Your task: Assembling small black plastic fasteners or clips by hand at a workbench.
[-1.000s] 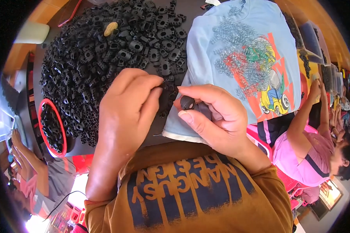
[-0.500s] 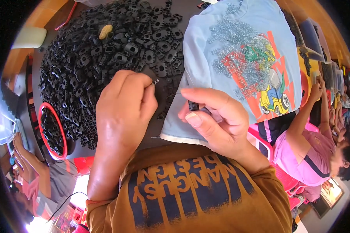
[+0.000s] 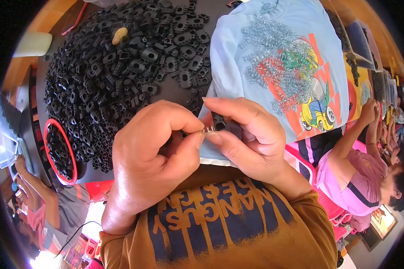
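My left hand (image 3: 157, 148) is closed in a pinch on a small metal coil spring (image 3: 208, 130). That spring meets the thumb tip of my right hand (image 3: 251, 134). Between its thumb and fingers my right hand grips a small black toothed plastic piece (image 3: 218, 121), like half of a claw clip. Whether the spring touches this piece I cannot tell. Beyond my left hand spreads a large heap of black toothed plastic pieces (image 3: 103, 67), many with oval holes. Many loose springs (image 3: 274, 40) lie on a light blue shirt (image 3: 229, 49) at the right.
A tan peanut-shaped thing (image 3: 120, 36) rests on the heap. At the left, a red-rimmed round container (image 3: 74, 154) holds black pieces. The dark tabletop (image 3: 173, 83) shows between heap and shirt. At the right, a co-worker in pink (image 3: 350, 175) sits by clear bins (image 3: 361, 42).
My left hand has moved right and nearer to me, bringing the spring from beside the heap up to my right hand. My right hand has stayed almost in place with the black piece.
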Tool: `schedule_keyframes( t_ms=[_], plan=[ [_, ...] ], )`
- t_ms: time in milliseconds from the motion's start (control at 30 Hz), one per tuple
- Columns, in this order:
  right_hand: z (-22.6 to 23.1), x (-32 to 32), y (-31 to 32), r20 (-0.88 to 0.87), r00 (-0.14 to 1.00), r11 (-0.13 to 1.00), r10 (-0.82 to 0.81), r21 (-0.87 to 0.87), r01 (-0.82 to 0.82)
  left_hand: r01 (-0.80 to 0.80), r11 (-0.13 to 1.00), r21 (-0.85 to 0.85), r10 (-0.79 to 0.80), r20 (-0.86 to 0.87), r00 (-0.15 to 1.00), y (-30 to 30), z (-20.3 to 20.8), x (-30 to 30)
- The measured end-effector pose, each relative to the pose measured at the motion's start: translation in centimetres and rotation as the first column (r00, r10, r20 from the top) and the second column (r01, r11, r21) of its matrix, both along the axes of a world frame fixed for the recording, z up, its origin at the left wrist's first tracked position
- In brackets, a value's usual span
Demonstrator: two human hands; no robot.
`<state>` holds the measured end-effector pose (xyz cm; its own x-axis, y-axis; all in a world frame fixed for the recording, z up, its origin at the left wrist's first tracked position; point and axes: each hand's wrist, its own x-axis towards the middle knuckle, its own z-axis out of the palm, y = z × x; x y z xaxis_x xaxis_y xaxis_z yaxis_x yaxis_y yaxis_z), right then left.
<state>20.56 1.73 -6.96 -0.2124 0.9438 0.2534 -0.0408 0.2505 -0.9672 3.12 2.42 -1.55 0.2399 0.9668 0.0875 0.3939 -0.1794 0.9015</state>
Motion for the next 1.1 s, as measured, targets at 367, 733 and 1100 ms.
schedule_keyframes(
  t_ms=[367,733,1100],
  plan=[
    [1.2,0.0,0.2,0.159,0.987,0.998,-0.011,0.071,-0.001,0.058,0.987,0.148,-0.040,-0.119,0.992,0.1,0.8,0.1],
    [0.9,-0.3,0.3,0.202,0.979,0.987,-0.032,0.160,-0.001,0.054,0.989,0.135,-0.033,-0.155,0.987,-0.1,0.7,0.0],
    [0.6,-0.6,0.2,0.299,0.953,0.974,-0.053,0.225,-0.016,0.028,0.999,0.046,-0.019,-0.197,0.980,-0.5,0.9,0.1]
  ],
)
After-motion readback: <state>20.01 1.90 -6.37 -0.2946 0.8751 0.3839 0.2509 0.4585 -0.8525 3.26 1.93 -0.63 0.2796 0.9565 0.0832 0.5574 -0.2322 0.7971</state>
